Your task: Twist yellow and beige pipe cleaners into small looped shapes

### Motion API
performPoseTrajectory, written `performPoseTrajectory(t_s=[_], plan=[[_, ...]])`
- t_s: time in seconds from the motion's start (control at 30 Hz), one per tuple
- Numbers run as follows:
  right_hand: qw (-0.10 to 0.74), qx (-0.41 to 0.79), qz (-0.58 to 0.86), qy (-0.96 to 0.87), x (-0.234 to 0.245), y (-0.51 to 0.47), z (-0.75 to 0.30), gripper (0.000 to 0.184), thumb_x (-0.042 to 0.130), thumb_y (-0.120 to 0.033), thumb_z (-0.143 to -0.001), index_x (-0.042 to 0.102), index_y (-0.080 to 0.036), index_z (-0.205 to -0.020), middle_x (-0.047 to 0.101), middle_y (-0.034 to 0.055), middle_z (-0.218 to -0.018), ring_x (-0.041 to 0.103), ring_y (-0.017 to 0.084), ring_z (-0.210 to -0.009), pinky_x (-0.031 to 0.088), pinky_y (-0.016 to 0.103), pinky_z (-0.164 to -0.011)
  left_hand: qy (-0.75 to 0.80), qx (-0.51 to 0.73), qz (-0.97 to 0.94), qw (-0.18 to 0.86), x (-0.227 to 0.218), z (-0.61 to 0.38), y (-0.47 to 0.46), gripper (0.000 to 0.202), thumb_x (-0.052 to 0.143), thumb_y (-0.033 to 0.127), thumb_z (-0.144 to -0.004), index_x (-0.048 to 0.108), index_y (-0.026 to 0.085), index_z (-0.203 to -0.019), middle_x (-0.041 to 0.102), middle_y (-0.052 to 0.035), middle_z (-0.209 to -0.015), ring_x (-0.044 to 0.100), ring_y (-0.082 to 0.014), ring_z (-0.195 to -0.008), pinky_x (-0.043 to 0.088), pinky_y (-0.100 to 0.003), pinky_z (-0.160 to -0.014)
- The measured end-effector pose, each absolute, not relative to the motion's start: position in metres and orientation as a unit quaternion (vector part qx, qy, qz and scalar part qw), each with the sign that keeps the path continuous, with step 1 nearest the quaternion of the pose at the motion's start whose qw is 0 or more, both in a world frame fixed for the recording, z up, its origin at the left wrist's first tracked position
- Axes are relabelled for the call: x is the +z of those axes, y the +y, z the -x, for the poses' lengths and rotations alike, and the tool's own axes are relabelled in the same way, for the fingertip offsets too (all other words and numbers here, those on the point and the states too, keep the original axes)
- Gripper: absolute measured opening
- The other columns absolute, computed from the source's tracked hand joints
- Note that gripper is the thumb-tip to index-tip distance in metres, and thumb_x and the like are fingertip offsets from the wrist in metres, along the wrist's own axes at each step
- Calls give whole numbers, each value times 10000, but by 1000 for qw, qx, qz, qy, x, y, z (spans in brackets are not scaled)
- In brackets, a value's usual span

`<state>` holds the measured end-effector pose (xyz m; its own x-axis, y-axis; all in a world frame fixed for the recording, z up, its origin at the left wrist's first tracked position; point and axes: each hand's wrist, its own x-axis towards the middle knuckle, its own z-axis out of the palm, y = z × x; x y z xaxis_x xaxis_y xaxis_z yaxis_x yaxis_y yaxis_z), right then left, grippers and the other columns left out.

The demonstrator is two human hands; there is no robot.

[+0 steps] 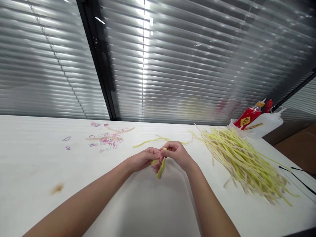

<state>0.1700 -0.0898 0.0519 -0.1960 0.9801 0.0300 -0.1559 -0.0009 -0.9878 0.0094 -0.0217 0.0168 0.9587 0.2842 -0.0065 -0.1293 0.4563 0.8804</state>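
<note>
Both hands meet over the near middle of the white table. My left hand (145, 159) is closed, its fingers pinching a short folded piece of yellow pipe cleaner (161, 169). Closed on the same piece from the other side is my right hand (179, 154), with thumb and fingertips against the left fingers. A doubled yellow end hangs below the fingertips; the rest is partly hidden by them. Just beyond the hands, a loose yellow strand (145, 142) lies on the table.
Small coloured rubber bands (108, 141) lie scattered at the left, with beige strands among them. A big pile of yellow and beige pipe cleaners (237, 158) covers the right. Behind it stand a red bottle (248, 116) and a white squeeze bottle (268, 124). Window blinds (172, 65) rise behind.
</note>
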Motion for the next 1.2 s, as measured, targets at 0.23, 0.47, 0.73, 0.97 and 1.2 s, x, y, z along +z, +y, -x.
performPoseTrajectory(t_s=[0.23,0.47,0.73,0.97,1.2], plan=[[501,531,444,-520,50,-86,-169,231,730,-344,-666,591,-173,-599,665,6,-554,593,123,-539,418,255,-588,75,128,-513,846,19,-10,-23,249,610,346,-780,619,104,-725,484,9,-478,514,-138,-476,462,-283,-533],[513,529,442,-512,48,-86,-168,270,740,-316,-645,533,-184,-531,650,3,-531,579,129,-502,407,254,-536,74,121,-514,846,18,-9,-21,231,598,329,-783,614,108,-718,484,8,-471,505,-138,-467,463,-292,-535],[563,494,460,-477,45,-82,-170,232,734,-319,-651,572,-177,-567,576,-27,-479,505,100,-484,372,240,-527,96,161,-531,826,20,-12,-26,291,520,389,-857,613,119,-801,549,-18,-606,574,-156,-601,448,-299,-655],[605,439,519,-415,43,-78,-177,241,764,-372,-612,630,-172,-617,532,-39,-520,451,83,-506,371,222,-515,116,156,-559,806,22,-14,-28,343,461,406,-891,590,130,-734,578,-38,-656,581,-160,-660,425,-299,-721],[616,417,536,-399,41,-76,-176,284,750,-419,-618,612,-171,-621,502,-40,-529,431,82,-507,384,223,-513,123,151,-588,785,22,-14,-29,379,439,417,-900,579,129,-697,579,-46,-657,573,-158,-671,425,-294,-715]])
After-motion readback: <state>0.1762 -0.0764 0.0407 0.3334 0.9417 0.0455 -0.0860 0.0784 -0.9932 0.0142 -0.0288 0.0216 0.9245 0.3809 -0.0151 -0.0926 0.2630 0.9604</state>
